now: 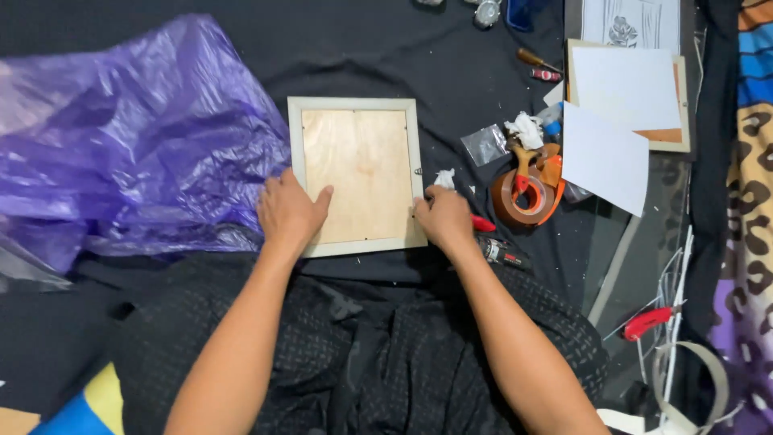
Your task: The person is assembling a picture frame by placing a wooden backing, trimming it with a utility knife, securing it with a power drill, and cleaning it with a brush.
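Observation:
A small picture frame point(359, 173) lies face down on black cloth, its pale wooden backing board up. My left hand point(288, 211) rests flat on its lower left corner, fingers together. At the frame's lower right edge, my right hand point(444, 217) is closed around a red-handled tool point(483, 224) whose tip is hidden. A crumpled white scrap point(444, 178) lies just above that hand.
A purple plastic sheet point(129, 137) is heaped at the left. A tape dispenser with brown tape point(527, 189), a small clear bag point(485, 145), white sheets point(604, 157), another frame point(636, 89), a screwdriver point(535, 59) and a red-handled cutter point(648, 321) lie at the right.

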